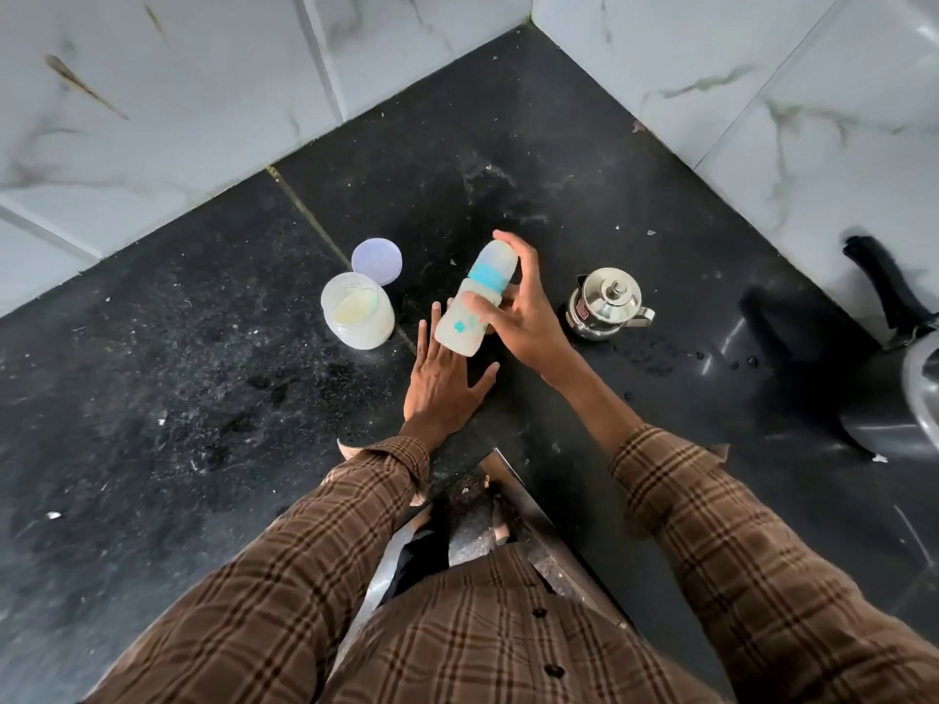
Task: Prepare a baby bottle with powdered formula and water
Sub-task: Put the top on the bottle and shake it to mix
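Observation:
The baby bottle [475, 299] is translucent white with a turquoise collar and a cap on top, and it tilts over the black counter [203, 348]. My right hand [528, 317] grips it, thumb on the body and a finger over the cap. Under the bottle's base my left hand [444, 383] lies flat with fingers straight on the counter. To the left stands an uncapped plastic formula jar [357, 311] with pale yellow powder inside. Its lilac lid [376, 261] lies just behind it. A small lidded steel kettle [607, 302] stands to the right of my right hand.
Marble-look wall tiles [178, 94] enclose the counter corner at the back and right. A dark pan [904, 378] with a black handle sits at the right edge. Water drops [655, 353] lie by the kettle. The counter's front edge has a notch near my body.

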